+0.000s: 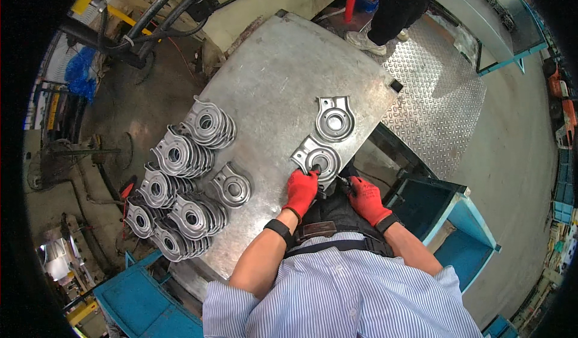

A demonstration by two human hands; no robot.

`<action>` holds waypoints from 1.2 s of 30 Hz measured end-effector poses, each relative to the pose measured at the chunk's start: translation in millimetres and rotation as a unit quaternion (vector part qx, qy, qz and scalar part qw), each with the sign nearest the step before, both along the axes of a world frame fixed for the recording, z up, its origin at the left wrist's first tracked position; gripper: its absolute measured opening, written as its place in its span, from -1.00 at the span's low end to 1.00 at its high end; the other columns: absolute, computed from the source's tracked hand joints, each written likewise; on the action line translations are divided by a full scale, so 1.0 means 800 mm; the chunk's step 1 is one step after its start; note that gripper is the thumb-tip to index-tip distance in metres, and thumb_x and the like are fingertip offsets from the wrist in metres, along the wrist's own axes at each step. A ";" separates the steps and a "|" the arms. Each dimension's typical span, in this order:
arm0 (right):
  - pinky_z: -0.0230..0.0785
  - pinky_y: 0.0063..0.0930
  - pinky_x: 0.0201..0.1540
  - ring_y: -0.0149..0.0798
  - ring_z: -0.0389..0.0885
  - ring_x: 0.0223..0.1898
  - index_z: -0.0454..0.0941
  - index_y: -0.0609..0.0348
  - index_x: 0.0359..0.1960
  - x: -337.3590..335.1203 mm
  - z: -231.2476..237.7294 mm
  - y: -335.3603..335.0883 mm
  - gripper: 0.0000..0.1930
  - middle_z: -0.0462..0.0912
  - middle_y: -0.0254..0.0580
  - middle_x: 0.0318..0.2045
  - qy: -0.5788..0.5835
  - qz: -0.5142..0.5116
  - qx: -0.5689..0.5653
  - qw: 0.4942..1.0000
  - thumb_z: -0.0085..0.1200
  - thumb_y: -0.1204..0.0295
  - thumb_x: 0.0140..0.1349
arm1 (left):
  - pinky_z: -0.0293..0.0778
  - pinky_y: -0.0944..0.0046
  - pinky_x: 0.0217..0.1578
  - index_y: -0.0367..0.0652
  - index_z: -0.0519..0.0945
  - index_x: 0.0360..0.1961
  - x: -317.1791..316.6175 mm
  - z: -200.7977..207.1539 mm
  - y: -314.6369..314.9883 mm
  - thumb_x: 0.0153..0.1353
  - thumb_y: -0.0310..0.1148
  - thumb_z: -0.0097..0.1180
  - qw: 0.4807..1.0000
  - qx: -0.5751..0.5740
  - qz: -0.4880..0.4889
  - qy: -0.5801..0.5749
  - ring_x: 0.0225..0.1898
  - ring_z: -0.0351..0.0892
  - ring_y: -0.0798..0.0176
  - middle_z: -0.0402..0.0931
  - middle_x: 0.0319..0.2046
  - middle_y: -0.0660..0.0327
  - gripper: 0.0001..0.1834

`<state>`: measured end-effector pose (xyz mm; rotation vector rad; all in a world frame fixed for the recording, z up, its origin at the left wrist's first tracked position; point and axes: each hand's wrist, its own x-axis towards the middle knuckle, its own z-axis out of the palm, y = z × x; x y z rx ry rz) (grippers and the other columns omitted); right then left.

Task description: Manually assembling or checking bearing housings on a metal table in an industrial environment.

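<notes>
I wear red gloves with dark finger areas. My left hand (302, 190) is closed at the near edge of a shiny stamped metal bracket (326, 155), with its dark fingertips over the rim. The bracket lies at the table's right edge and has a round raised centre with a hole. Just right of it, my right hand (366, 199) is closed around something small and dark, which I cannot make out. A second metal bracket (335, 120) of the same shape lies flat just beyond. Another single bracket (232, 185) rests left of my left hand.
Several leaning stacks of brackets (180, 151) line the left side of the metal table (280, 67). Blue metal bins (460, 235) stand at right, and a blue stand (147, 302) at lower left. Another person's legs (394, 16) are beyond the table, by a tread-plate platform (442, 97).
</notes>
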<state>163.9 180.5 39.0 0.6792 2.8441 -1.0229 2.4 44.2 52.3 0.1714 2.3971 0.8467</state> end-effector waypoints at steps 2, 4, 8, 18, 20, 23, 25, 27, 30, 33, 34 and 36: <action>0.39 -0.17 -0.10 0.08 0.52 -0.12 0.42 0.16 -0.03 -0.001 -0.001 0.001 -0.57 0.56 0.04 -0.17 -0.020 0.001 -0.008 1.000 0.12 0.40 0.01 | 0.43 -0.08 -0.22 -0.39 0.55 -0.42 0.002 0.003 0.005 0.06 -0.05 0.14 1.000 -0.018 0.011 -0.003 -0.21 0.51 -0.30 0.52 -0.37 -0.25 -0.52; 0.39 -0.17 -0.10 0.09 0.52 -0.12 0.42 0.17 -0.03 -0.006 0.009 -0.001 -0.57 0.56 0.05 -0.17 -0.036 -0.001 -0.013 0.999 0.11 0.41 0.00 | 0.43 -0.08 -0.21 -0.39 0.55 -0.41 0.001 0.000 0.001 0.05 -0.04 0.15 1.000 -0.026 0.016 -0.007 -0.20 0.51 -0.29 0.53 -0.36 -0.25 -0.51; 0.40 -0.16 -0.11 0.09 0.52 -0.12 0.42 0.17 -0.04 0.000 -0.002 0.000 -0.58 0.55 0.05 -0.15 -0.025 0.008 -0.017 1.000 0.11 0.41 -0.01 | 0.43 -0.08 -0.19 -0.40 0.55 -0.38 -0.001 -0.002 0.004 0.05 -0.04 0.14 1.000 -0.028 0.004 -0.011 -0.19 0.51 -0.29 0.53 -0.33 -0.26 -0.51; 0.39 -0.17 -0.08 0.08 0.52 -0.10 0.43 0.15 -0.03 -0.002 -0.001 0.001 -0.58 0.55 0.02 -0.12 -0.024 -0.001 -0.035 0.999 0.11 0.42 0.00 | 0.43 -0.06 -0.23 -0.37 0.57 -0.40 -0.002 0.000 -0.001 0.05 -0.11 0.15 1.000 0.013 0.014 -0.009 -0.22 0.52 -0.26 0.54 -0.37 -0.22 -0.58; 0.39 -0.18 -0.07 0.07 0.52 -0.10 0.43 0.15 -0.02 -0.003 0.001 0.001 -0.58 0.55 0.02 -0.11 -0.017 -0.009 -0.035 0.999 0.11 0.42 0.01 | 0.43 -0.05 -0.24 -0.37 0.58 -0.42 -0.001 0.007 0.000 0.05 -0.10 0.16 1.000 0.011 0.015 -0.011 -0.23 0.53 -0.25 0.54 -0.38 -0.22 -0.57; 0.39 -0.18 -0.06 0.07 0.52 -0.09 0.43 0.16 -0.02 -0.002 0.003 0.001 -0.57 0.55 0.02 -0.12 -0.005 0.006 -0.033 0.999 0.11 0.41 0.02 | 0.44 -0.04 -0.25 -0.37 0.58 -0.43 -0.002 0.009 0.001 0.05 -0.09 0.17 1.000 0.006 0.016 -0.016 -0.23 0.53 -0.25 0.54 -0.38 -0.23 -0.56; 0.39 -0.18 -0.06 0.07 0.52 -0.09 0.43 0.16 -0.01 -0.002 0.001 0.002 -0.57 0.55 0.03 -0.11 -0.031 0.004 -0.026 0.999 0.11 0.40 0.02 | 0.44 -0.04 -0.26 -0.36 0.58 -0.43 -0.002 0.011 0.004 0.05 -0.08 0.18 1.000 0.003 0.017 -0.018 -0.22 0.53 -0.25 0.54 -0.38 -0.23 -0.56; 0.39 -0.17 -0.06 0.07 0.52 -0.08 0.43 0.16 -0.01 -0.003 0.001 0.002 -0.57 0.55 0.02 -0.10 -0.035 -0.001 -0.022 0.999 0.11 0.39 0.02 | 0.44 -0.03 -0.26 -0.36 0.58 -0.43 -0.002 0.013 0.005 0.05 -0.07 0.18 1.000 0.002 0.021 -0.020 -0.22 0.53 -0.25 0.54 -0.38 -0.22 -0.55; 0.40 -0.17 -0.07 0.07 0.52 -0.09 0.43 0.15 -0.01 -0.004 0.007 0.003 -0.57 0.55 0.00 -0.10 -0.027 -0.003 -0.023 0.999 0.12 0.38 0.02 | 0.43 -0.04 -0.26 -0.36 0.57 -0.42 -0.003 0.006 0.001 0.04 -0.05 0.19 0.999 0.007 0.015 -0.031 -0.22 0.53 -0.25 0.54 -0.38 -0.22 -0.54; 0.40 -0.17 -0.07 0.07 0.52 -0.10 0.44 0.14 -0.02 -0.005 0.007 0.001 -0.56 0.55 0.00 -0.10 -0.036 0.011 -0.017 0.999 0.14 0.37 0.01 | 0.43 -0.06 -0.25 -0.35 0.57 -0.42 -0.001 0.007 0.002 0.04 -0.05 0.19 0.997 0.006 0.050 -0.051 -0.22 0.53 -0.25 0.54 -0.38 -0.23 -0.54; 0.40 -0.17 -0.08 0.07 0.53 -0.10 0.44 0.14 -0.02 -0.004 0.004 0.001 -0.56 0.55 0.00 -0.11 -0.022 0.015 -0.009 1.000 0.14 0.37 0.01 | 0.44 -0.07 -0.26 -0.35 0.57 -0.42 0.001 -0.007 -0.004 0.04 -0.06 0.18 0.998 0.036 0.042 -0.030 -0.22 0.53 -0.26 0.53 -0.38 -0.23 -0.54; 0.40 -0.17 -0.10 0.06 0.53 -0.12 0.44 0.14 -0.03 -0.005 -0.002 -0.003 -0.57 0.56 0.00 -0.13 0.012 0.020 -0.014 1.000 0.14 0.36 0.01 | 0.44 -0.08 -0.26 -0.36 0.57 -0.42 0.006 -0.047 -0.019 0.05 -0.07 0.18 0.996 0.082 0.030 0.026 -0.22 0.53 -0.26 0.53 -0.38 -0.24 -0.55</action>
